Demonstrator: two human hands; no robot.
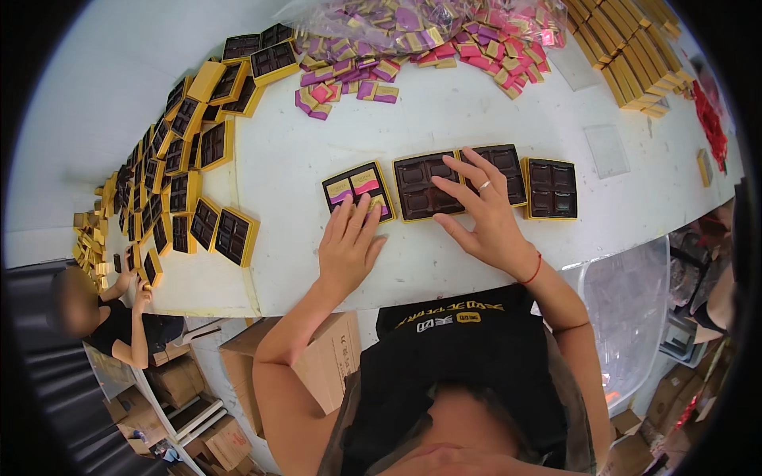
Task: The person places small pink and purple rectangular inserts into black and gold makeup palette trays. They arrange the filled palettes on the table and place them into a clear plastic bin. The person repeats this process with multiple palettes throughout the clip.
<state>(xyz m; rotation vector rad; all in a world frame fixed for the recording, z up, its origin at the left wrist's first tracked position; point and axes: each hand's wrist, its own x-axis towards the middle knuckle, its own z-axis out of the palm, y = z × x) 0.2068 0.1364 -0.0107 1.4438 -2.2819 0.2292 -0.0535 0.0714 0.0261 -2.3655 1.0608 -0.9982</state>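
While both hands lie flat, nothing gripped, left hand (349,247) fingers spread on the part-filled tray (359,191) at 9 o'clock of the row, right hand (484,214) splayed over the second empty tray (425,186); four gold-rimmed trays in the row, three empty; a nudge could likely slide the wrapped bars (355,187) askew on the tabletop (294,151)

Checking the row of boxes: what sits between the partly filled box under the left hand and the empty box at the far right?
In the head view, two empty dark-trayed boxes lie there, with the right hand spread over them.
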